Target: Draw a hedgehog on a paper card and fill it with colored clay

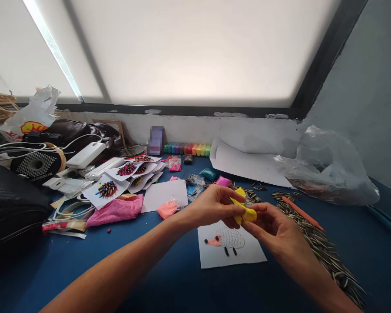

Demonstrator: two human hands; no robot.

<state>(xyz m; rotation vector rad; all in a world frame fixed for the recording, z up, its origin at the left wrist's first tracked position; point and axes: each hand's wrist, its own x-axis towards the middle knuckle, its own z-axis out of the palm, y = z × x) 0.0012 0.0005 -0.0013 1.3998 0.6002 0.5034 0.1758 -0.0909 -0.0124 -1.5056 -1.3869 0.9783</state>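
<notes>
Both hands hold a lump of yellow modelling clay (247, 214) between them, above the table. My left hand (215, 204) pinches it from the left with thumb and fingers. From the right, the thumb and fingertips of my right hand (273, 226) close on its other end. Just below lies a white paper (211, 259) with a hedgehog drawing (231, 239). Its face is filled with pink clay (214, 241), and it has black spots for eye and nose and two black legs. Part of the paper's top edge is hidden by my hands.
Sunflower seeds (316, 239) spread along the right, with an orange stick (303, 213) on them. Decorated papers (107, 190), a pink cloth (117, 211) and a pink clay lump (167, 209) lie left. Behind are coloured clay blocks (187, 149) and a clear plastic bag (329, 169).
</notes>
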